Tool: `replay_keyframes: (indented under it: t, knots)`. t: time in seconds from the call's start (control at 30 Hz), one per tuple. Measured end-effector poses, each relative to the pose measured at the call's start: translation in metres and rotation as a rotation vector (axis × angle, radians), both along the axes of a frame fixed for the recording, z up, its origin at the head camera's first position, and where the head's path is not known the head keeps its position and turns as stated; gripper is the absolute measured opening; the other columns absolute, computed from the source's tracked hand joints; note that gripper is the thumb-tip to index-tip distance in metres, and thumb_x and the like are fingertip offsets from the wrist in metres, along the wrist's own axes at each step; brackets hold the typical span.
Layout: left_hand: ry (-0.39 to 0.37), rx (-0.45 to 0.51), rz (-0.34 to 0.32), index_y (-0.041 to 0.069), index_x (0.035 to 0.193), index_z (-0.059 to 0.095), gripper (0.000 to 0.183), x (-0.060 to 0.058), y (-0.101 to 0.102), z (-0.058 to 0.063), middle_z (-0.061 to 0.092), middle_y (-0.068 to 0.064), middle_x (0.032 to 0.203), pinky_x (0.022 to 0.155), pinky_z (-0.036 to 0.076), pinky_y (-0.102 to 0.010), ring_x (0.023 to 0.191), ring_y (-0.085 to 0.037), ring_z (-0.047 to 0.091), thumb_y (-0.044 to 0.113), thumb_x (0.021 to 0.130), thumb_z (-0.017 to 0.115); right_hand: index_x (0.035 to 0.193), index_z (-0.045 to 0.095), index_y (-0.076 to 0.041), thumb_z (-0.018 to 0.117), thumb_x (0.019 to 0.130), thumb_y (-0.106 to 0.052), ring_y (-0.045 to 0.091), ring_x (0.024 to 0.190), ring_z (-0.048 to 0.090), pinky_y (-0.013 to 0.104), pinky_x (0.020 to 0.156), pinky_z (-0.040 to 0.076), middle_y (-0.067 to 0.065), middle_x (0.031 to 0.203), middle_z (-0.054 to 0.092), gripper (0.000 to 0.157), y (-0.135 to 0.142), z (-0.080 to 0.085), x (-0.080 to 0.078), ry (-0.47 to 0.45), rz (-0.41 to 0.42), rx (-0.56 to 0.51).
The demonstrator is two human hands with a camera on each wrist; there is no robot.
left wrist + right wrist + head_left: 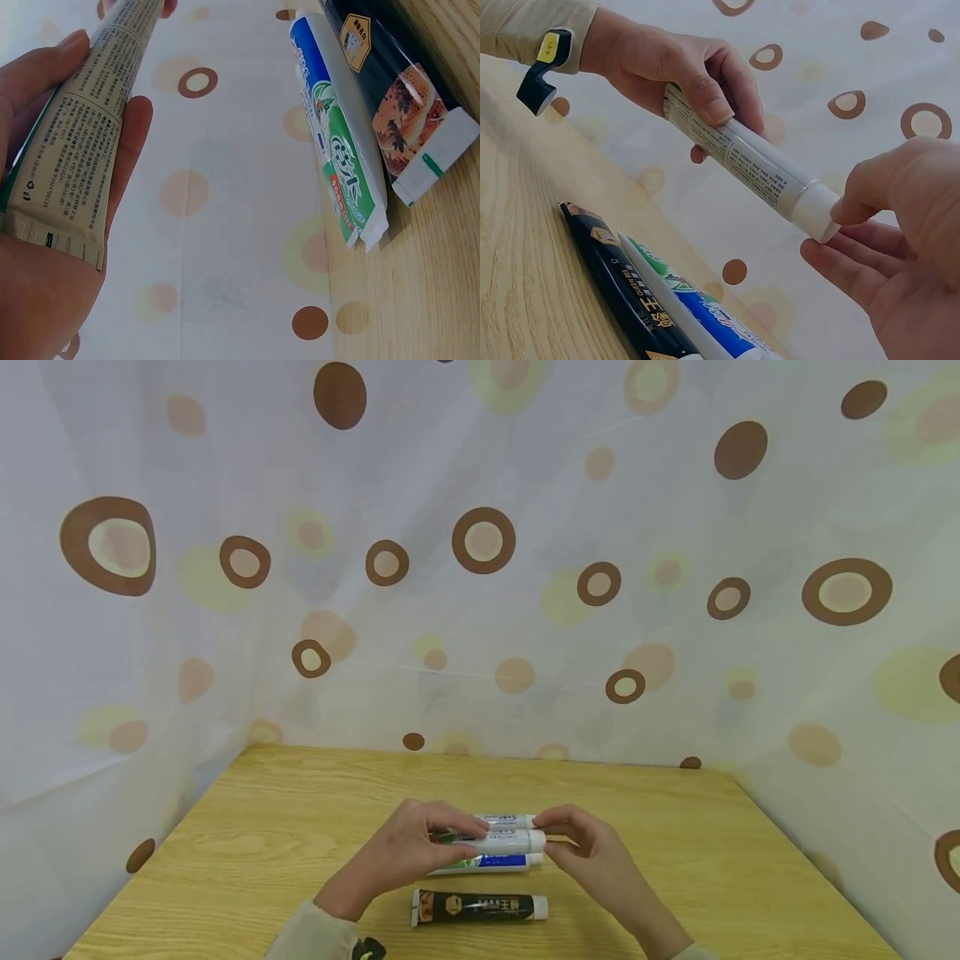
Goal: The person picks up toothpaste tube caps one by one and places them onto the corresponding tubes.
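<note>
My left hand holds a whitish toothpaste tube above the table, thumb on one side and fingers on the other. In the right wrist view, its body shows small printed text and it ends in a white cap. My right hand pinches that cap between thumb and fingers. A similar whitish printed strip appears just behind the held tube in the head view; I cannot tell if it is a separate tube. Below the hands lie a green, blue and white toothpaste tube and a black toothpaste tube.
The wood-grain table meets a white curtain with brown and yellow circles at its back and sides. A black strap with a yellow label hangs at the left sleeve's cuff.
</note>
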State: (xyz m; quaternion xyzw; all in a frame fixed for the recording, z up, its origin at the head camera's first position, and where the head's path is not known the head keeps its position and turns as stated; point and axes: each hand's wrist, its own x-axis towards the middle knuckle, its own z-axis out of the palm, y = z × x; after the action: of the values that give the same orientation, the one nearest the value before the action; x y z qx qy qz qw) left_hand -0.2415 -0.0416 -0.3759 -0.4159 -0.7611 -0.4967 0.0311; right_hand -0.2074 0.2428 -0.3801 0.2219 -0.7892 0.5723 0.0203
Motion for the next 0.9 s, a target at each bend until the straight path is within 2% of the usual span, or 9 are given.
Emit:
replay_keyframes:
  t: [0.07,0.2,0.3,0.37,0.5,0.7,0.8,0.9]
  knots:
    - [-0.004,0.002,0.005,0.020,0.109,0.077,0.021,0.0003,-0.0001,0.0008,0.075,0.000,0.114,0.072,0.058,-0.023,0.098,-0.010,0.071,0.021,0.089,0.076,0.124,0.057,0.002,0.062,0.099,-0.015,0.008,0.111,0.064,0.027,0.089,0.056,0.025,0.130,0.056,0.032,-0.0002,0.0002,0.0002,0.002,0.009,-0.016]
    - [-0.031,0.004,0.007,0.022,0.109,0.077,0.020,0.0011,-0.0005,0.0008,0.074,0.000,0.115,0.072,0.058,-0.023,0.099,-0.011,0.071,0.021,0.088,0.076,0.123,0.056,0.004,0.055,0.103,-0.021,0.027,0.102,0.069,0.039,0.086,0.058,0.027,0.123,0.056,0.033,0.0003,-0.0012,-0.0005,-0.039,0.035,-0.063]
    - [-0.048,0.007,0.005,0.023,0.109,0.077,0.021,0.0015,-0.0005,0.0005,0.074,0.000,0.116,0.073,0.058,-0.022,0.100,-0.011,0.070,0.021,0.088,0.076,0.124,0.055,0.005,0.054,0.104,-0.024,0.039,0.097,0.069,0.045,0.084,0.058,0.020,0.117,0.059,0.035,0.0012,-0.0029,-0.0012,-0.087,0.050,-0.095]
    - [-0.049,0.006,0.007,0.024,0.109,0.077,0.020,0.0017,-0.0007,0.0008,0.074,0.000,0.116,0.073,0.058,-0.022,0.100,-0.011,0.070,0.021,0.089,0.076,0.125,0.054,0.004,0.055,0.103,-0.024,0.041,0.097,0.069,0.044,0.084,0.058,0.017,0.115,0.061,0.036,0.0016,-0.0036,-0.0013,-0.105,0.058,-0.102]
    - [-0.048,0.008,0.007,0.024,0.108,0.077,0.020,0.0024,-0.0012,0.0018,0.074,0.000,0.117,0.073,0.058,-0.022,0.100,-0.012,0.071,0.021,0.089,0.076,0.126,0.052,0.005,0.059,0.101,-0.019,0.038,0.095,0.070,0.044,0.084,0.058,0.013,0.114,0.060,0.036,0.0021,-0.0037,-0.0007,-0.103,0.103,-0.105]
    - [-0.028,0.006,0.004,0.023,0.109,0.077,0.020,0.0026,-0.0006,0.0026,0.074,0.000,0.116,0.074,0.057,-0.022,0.100,-0.011,0.071,0.021,0.089,0.075,0.127,0.051,0.007,0.054,0.103,-0.025,0.034,0.092,0.071,0.043,0.082,0.059,0.021,0.112,0.061,0.040,0.0001,-0.0005,-0.0003,-0.127,0.076,-0.064]
    - [-0.012,0.004,-0.005,0.022,0.109,0.077,0.020,0.0022,-0.0003,0.0023,0.074,0.000,0.114,0.075,0.058,-0.023,0.100,-0.010,0.071,0.020,0.089,0.075,0.128,0.052,0.005,0.055,0.103,-0.027,0.028,0.101,0.070,0.040,0.086,0.058,0.023,0.120,0.061,0.041,-0.0010,0.0003,-0.0001,-0.125,0.042,-0.039]
    - [-0.006,0.009,-0.011,0.021,0.110,0.077,0.021,0.0019,-0.0004,0.0017,0.075,-0.001,0.113,0.076,0.058,-0.023,0.100,-0.010,0.071,0.020,0.089,0.075,0.128,0.054,0.000,0.061,0.100,-0.023,0.019,0.113,0.066,0.034,0.091,0.056,0.019,0.131,0.056,0.037,-0.0013,-0.0003,-0.0002,-0.086,0.042,-0.024]
